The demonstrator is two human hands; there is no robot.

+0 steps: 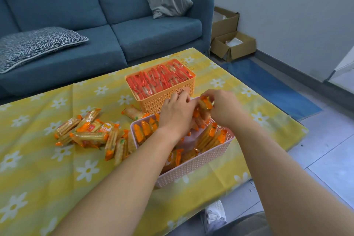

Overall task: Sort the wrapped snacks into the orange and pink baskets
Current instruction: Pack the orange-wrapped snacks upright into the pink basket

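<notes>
The right hand [220, 107] pinches an orange-wrapped cracker pack [205, 103] right above the far corner of the pink basket [193, 168], long axis roughly crosswise, so the drop is straight down. The left hand [176, 115], just beside it, dips its fingers into the basket (any hold is hidden). The loose packs [90, 132] lie left on the counter [47, 168], nearer the left hand. Wrapper print is unreadable.

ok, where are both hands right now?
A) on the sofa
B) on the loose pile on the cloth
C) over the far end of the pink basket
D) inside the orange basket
C: the left hand and right hand meet over the far end of the pink basket, and the right hand pinches an orange-wrapped snack.
</notes>
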